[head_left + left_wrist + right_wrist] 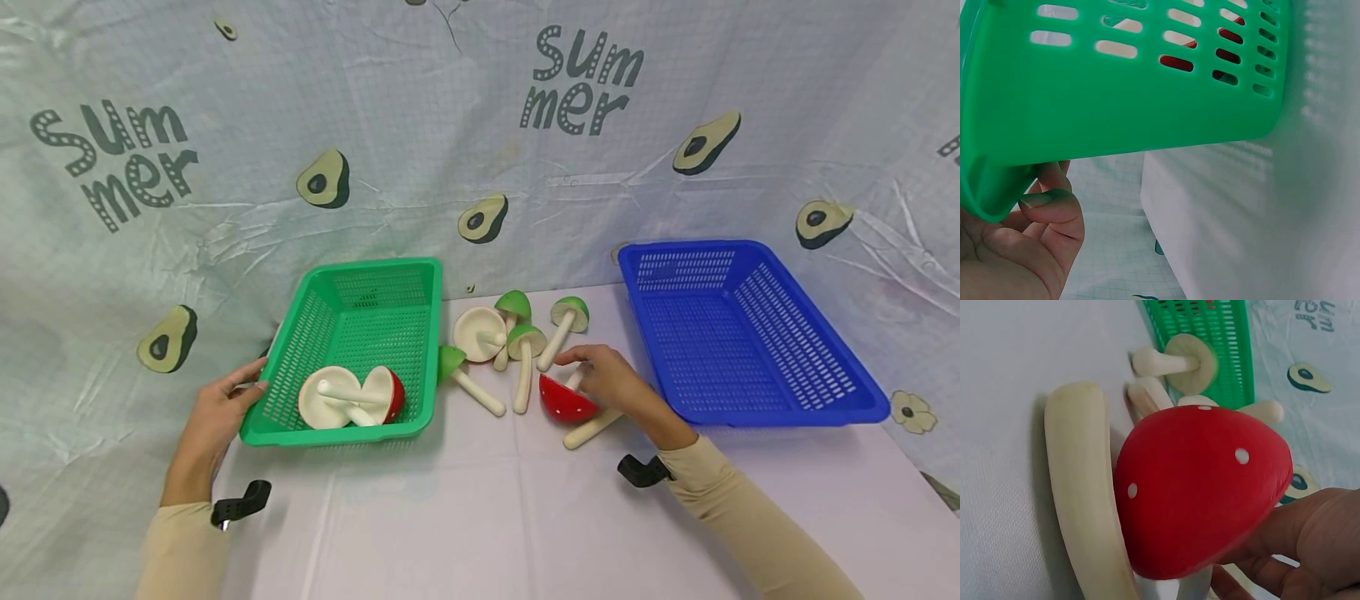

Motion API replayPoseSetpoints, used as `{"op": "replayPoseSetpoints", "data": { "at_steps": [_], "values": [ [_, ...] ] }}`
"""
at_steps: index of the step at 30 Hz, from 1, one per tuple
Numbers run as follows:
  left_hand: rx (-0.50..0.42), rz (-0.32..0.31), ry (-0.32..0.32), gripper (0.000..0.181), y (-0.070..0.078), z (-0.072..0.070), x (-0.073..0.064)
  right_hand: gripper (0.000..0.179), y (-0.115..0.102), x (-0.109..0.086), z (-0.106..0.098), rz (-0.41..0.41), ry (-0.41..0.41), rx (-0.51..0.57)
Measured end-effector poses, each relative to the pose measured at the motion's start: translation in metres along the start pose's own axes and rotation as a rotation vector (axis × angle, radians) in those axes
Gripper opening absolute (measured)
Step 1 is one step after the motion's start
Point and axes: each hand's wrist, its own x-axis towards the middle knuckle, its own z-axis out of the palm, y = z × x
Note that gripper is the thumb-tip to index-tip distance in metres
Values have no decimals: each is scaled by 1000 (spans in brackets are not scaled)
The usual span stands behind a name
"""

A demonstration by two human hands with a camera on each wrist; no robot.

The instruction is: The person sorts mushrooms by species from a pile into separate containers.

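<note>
At the left, my left hand (pixel 218 411) grips the rim of a green basket (pixel 341 437), thumb and fingers curled at its edge in the left wrist view. Two red-capped toy mushrooms (pixel 322 408) lie inside that basket, undersides and pale stems showing. My right hand (pixel 611 379) holds a red toy mushroom (pixel 562 402) with white dots; in the right wrist view its cap hides part of the fingers. Beside this mushroom lies a thick pale stem (pixel 1082 481), its cap out of sight under the hand.
Several green-capped mushrooms (pixel 525 337) and another red mushroom (pixel 474 333), underside up, lie between the baskets. A blue basket (pixel 757 414) stands at the right. Behind everything hangs a curtain (pixel 420 108) printed with avocados.
</note>
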Motion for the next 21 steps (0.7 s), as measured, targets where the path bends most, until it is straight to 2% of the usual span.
{"op": "replayPoseSetpoints", "data": {
  "at_steps": [5, 13, 15, 21],
  "values": [
    [15, 21, 8, 49, -1, 0, 0, 59, 0, 3, 2, -69, -27, -54],
    [11, 29, 9, 49, -1, 0, 1, 46, 2, 3, 2, -174, -28, -97],
    [7, 26, 7, 49, -1, 0, 1, 41, 3, 3, 1, -195, -30, -86],
    [8, 21, 8, 49, -2, 1, 1, 32, 1, 0, -4, -267, -39, 46]
  ]
}}
